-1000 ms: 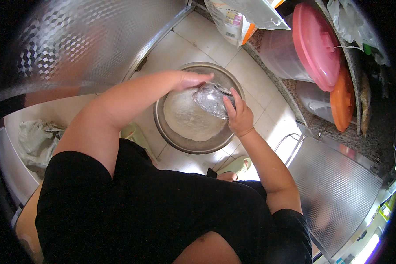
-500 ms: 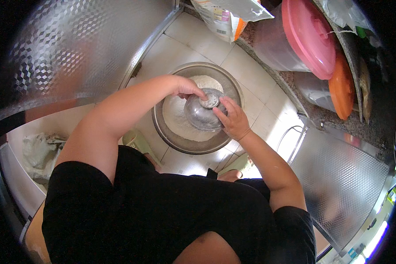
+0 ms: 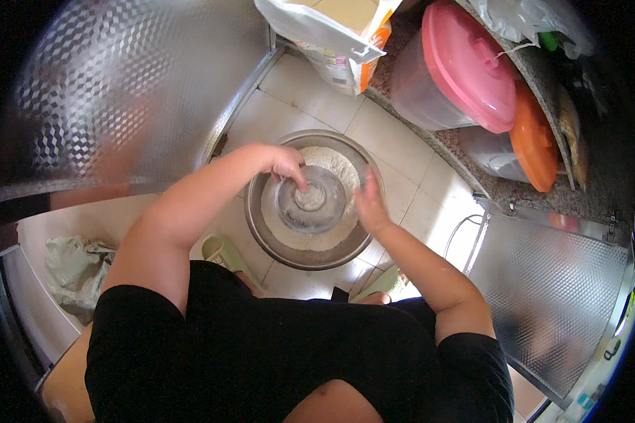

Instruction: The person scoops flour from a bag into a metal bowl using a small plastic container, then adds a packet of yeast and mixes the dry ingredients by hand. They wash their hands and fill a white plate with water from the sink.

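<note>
A wide metal basin (image 3: 269, 249) on the tiled floor holds white flour (image 3: 331, 163). Over the flour is a small see-through bowl (image 3: 329, 211) with a round, flour-dusted middle. My left hand (image 3: 287, 164) grips its upper left edge, one digit reaching toward the middle. My right hand (image 3: 371, 199) is off the bowl, over the basin's right side, fingers stretched out and slightly blurred. I cannot tell whether the bowl touches the flour.
An open bag (image 3: 339, 56) of pale powder stands at the back. Tubs with a pink lid (image 3: 469, 67) and an orange lid (image 3: 536, 141) sit on the right shelf. Textured metal doors flank me; a plastic bag (image 3: 77, 271) lies at left. Green slippers (image 3: 222, 252) are near the basin.
My right hand has let go of the bowl and moved aside. My left hand still holds the bowl, now turned more level and further left over the flour. The whole view has shifted slightly.
</note>
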Tool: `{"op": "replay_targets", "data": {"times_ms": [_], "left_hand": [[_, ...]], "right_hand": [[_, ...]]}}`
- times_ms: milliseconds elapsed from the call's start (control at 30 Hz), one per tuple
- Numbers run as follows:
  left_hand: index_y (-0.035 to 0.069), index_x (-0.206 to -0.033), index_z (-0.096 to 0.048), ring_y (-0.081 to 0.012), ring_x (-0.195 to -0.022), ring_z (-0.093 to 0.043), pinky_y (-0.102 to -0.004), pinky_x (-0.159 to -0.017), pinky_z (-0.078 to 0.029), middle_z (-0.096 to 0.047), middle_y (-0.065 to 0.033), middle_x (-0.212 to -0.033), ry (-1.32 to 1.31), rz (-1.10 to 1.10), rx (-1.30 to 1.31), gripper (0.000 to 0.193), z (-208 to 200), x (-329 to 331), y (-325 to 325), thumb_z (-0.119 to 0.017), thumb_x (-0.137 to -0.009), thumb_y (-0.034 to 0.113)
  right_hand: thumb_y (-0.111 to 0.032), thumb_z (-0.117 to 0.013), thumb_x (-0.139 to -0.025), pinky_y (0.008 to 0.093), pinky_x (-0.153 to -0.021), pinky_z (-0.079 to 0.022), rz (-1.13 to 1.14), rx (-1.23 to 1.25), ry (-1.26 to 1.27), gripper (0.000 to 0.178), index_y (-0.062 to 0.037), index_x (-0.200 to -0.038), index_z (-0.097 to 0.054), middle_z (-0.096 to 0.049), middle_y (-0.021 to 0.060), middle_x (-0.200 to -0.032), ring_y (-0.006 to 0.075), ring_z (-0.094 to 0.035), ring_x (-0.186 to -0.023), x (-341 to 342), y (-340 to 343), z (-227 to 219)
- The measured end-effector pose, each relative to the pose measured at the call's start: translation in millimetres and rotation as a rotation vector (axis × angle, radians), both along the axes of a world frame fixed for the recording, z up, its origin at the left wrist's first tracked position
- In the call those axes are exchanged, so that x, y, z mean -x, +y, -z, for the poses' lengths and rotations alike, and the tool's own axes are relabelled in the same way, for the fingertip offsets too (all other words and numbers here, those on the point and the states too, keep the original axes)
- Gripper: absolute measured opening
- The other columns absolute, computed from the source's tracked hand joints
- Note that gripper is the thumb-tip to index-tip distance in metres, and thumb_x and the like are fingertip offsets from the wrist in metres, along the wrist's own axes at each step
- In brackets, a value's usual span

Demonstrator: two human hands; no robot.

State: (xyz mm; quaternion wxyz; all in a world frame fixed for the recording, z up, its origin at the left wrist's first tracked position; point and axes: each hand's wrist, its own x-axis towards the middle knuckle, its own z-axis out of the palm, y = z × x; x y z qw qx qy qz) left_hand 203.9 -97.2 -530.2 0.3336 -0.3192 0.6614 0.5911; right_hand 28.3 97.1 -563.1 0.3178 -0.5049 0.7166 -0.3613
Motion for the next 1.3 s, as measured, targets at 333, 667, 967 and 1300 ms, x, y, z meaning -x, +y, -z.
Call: {"op": "replay_targets", "data": {"times_ms": [333,667,967,1300], "left_hand": [[-0.002,-0.106,-0.054,-0.0238,-0.087,-0.057,-0.0318,-0.068,-0.046,-0.058,-0.0145,-0.099,0.051,0.331,0.136,0.065,-24,29,6,-0.074,-0.055,0.034],[-0.002,-0.132,-0.014,-0.0285,-0.119,-0.034,-0.0346,-0.098,-0.028,-0.033,-0.0216,-0.129,0.531,-0.930,0.504,0.093,-33,76,-40,-0.071,-0.066,0.031],[0.001,-0.115,-0.044,-0.0200,-0.101,-0.046,-0.0297,-0.087,-0.037,-0.050,-0.0095,-0.113,1.035,-0.898,0.569,0.051,-49,141,-98,-0.067,-0.072,0.017],[0.005,-0.116,-0.046,-0.0197,-0.097,-0.049,-0.0303,-0.084,-0.038,-0.053,-0.0081,-0.111,0.700,-0.842,0.592,0.059,-8,176,-218,-0.069,-0.070,0.032]], "right_hand": [[-0.045,-0.064,-0.070,0.0339,-0.057,-0.049,-0.062,-0.742,-0.729,0.080,-0.0003,-0.125,-0.026,-0.051,0.0157,-0.105,0.0216,-0.053,-0.090,-8,-8,-63],[-0.035,-0.064,-0.072,0.0229,-0.033,-0.025,0.309,-0.785,-0.833,0.043,-0.0082,-0.098,-0.042,-0.047,0.0022,-0.076,0.0103,-0.042,-0.049,27,1,-51],[-0.040,-0.065,-0.072,0.0216,-0.032,-0.023,0.409,-0.711,-0.998,0.038,-0.0166,-0.094,-0.044,-0.052,-0.0018,-0.072,0.0077,-0.045,-0.045,36,1,-51],[-0.038,-0.068,-0.068,0.0235,-0.042,-0.025,0.485,-0.611,-1.213,0.047,-0.0175,-0.103,-0.044,-0.054,-0.0021,-0.080,0.0089,-0.047,-0.058,45,1,-61]]}}
